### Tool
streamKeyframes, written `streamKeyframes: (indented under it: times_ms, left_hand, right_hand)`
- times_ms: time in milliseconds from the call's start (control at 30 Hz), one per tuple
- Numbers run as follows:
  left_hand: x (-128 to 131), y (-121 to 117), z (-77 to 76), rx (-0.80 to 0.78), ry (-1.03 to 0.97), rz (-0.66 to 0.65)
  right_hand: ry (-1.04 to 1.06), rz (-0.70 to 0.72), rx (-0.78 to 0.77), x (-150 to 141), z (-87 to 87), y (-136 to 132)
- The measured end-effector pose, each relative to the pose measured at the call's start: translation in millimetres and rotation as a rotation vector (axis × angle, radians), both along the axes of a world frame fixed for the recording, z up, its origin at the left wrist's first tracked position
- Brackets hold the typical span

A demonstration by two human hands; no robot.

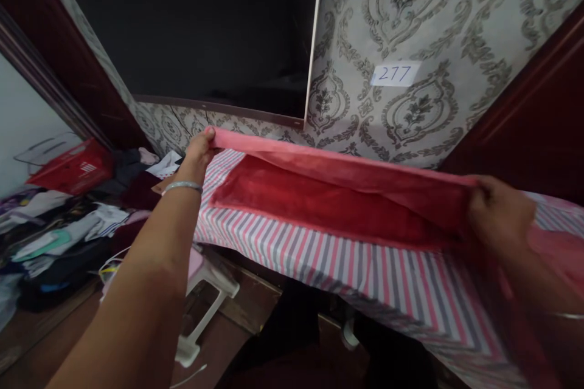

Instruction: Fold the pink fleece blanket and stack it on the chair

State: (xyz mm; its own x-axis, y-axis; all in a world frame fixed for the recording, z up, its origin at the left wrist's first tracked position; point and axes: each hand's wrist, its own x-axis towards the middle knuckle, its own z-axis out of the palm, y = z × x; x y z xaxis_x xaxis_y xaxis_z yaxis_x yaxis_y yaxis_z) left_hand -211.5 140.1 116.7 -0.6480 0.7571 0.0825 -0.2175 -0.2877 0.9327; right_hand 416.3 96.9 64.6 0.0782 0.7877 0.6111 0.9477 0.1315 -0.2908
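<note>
Red cloth [328, 197] stretched between two hands, over the striped cover [347, 258]!

Left hand [201, 144] pinches the cloth's far left corner, thumb on top; right hand [499, 209], blurred, has its fingers closed around the right end. Up comes the pink upper edge, taut between them, while the deeper red part lies on the pink, grey and white stripes. Behind it all, patterned wallpaper [410, 12] with a paper label [396, 73] reading 277, and a dark screen [196, 24] to the label's left.

Left hand [201, 144] pinches, arm [152, 249] outstretched; right hand [499, 213] (a little blurred) curls closed.
</note>
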Motion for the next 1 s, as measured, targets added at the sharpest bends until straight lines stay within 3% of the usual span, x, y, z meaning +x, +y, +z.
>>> streamKeyframes:
  times_ms: [33, 100, 167, 300, 400, 633, 733, 1000]
  left_hand:
    - [1, -3, -0.9, -0.016, 0.069, 0.014]
    - [1, -16, -12.0, -0.171, 0.253, 0.050]
    - [0, -37, -33.6, -0.380, 0.398, 0.048]
    - [0, -72, -81.4, -0.577, 0.513, -0.020]
    - [-1, -82, -99.9, -0.662, 0.624, -0.023]
    - [-9, -80, -106.5, -0.787, 0.891, 0.027]
    - [-12, -79, -109.4, -0.821, 0.952, 0.069]
    - [-9, -64, -109.6, -0.893, 0.944, 0.048]
  right_hand:
    - [0.013, 0.010, 0.063, 0, 7.2, 3]
    - [0.008, 0.099, 0.095, 1, 0.1, 6]
    - [-0.017, 0.187, 0.017, 3, -29.4, 4]
    - [-0.083, 0.320, -0.128, 5, -94.5, -1]
    - [-0.132, 0.334, -0.135, 2, -110.7, 0]
    - [-0.249, 0.390, -0.036, -6, -107.3, -4]
    - [-0.352, 0.402, 0.024, -16, -117.5, -12]
    - [-0.456, 0.447, -0.099, -39, -143.4, -10]
